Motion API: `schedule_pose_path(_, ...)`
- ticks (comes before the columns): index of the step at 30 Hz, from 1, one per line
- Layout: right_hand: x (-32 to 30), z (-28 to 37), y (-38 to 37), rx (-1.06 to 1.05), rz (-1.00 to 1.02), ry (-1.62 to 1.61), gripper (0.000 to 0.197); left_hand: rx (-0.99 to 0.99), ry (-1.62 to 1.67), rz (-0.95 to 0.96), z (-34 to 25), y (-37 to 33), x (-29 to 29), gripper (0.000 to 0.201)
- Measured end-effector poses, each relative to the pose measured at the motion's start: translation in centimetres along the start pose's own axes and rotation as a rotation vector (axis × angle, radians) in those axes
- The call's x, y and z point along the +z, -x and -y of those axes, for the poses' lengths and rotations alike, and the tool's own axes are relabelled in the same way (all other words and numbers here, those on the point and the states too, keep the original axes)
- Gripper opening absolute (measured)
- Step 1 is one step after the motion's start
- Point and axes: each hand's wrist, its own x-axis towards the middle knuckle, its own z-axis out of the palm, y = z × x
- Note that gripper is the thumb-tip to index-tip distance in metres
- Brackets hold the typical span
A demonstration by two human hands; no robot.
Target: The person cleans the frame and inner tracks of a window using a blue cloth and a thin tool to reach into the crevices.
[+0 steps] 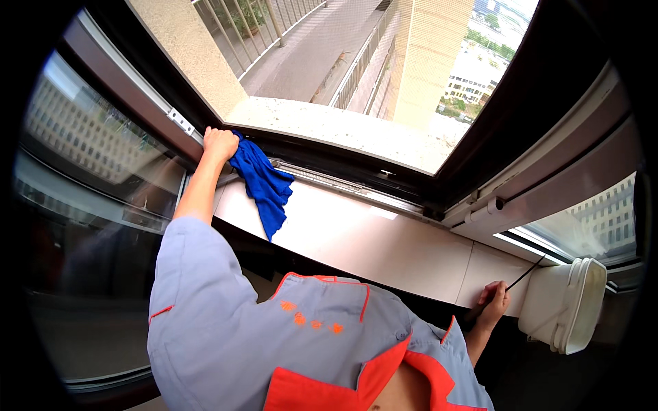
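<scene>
My left hand [221, 143] is closed on a blue cloth [260, 179] at the lower left corner of the dark window frame [329, 159]. The cloth hangs from my fingers over the metal track and onto the pale sill [356, 236]. Off to the right, my right hand [495, 301] grips a dark-handled tool with a thin black shaft [525, 276]. The shaft slants up toward the right-hand window; its kind cannot be made out. Close beside that hand is a white plastic bucket [558, 301], tilted in this view.
An opened window sash [103, 157] with reflecting glass stands at my left, its metal hinge [180, 121] near my left hand. Another sash [582, 212] is on the right. Through the middle window a ledge, railings [253, 34] and buildings far below show.
</scene>
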Motion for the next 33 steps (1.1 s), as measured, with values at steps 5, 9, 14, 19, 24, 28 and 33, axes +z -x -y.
schedule_pose_path(5,-0.4,-0.4,-0.1,-0.012,0.020,0.006,0.038,0.156,0.175,-0.252,-4.7,2.5,-1.8,0.031)
schedule_pose_path(9,-0.3,-0.3,-0.1,-0.024,0.016,0.008,0.038,0.383,0.397,-0.358,-14.6,7.6,-6.2,0.026)
schedule_pose_path(14,0.0,-0.1,-0.2,0.005,0.000,0.010,0.037,0.684,0.602,-0.587,-27.7,13.5,-8.9,0.011)
schedule_pose_path(19,0.7,0.6,-0.2,0.034,0.024,-0.015,0.036,0.919,0.702,-0.701,-35.3,16.3,-8.9,0.020)
schedule_pose_path(24,0.5,1.4,0.0,0.073,0.005,0.002,0.038,0.991,0.747,-0.585,-26.4,13.6,-8.5,0.041)
schedule_pose_path(28,1.1,1.8,-0.4,0.089,0.059,0.032,0.038,1.068,0.855,-0.604,-29.8,14.9,-9.5,0.041)
schedule_pose_path(33,0.7,1.8,-0.6,0.079,0.084,0.034,0.039,1.216,0.824,-0.692,-32.5,15.5,-10.2,0.038)
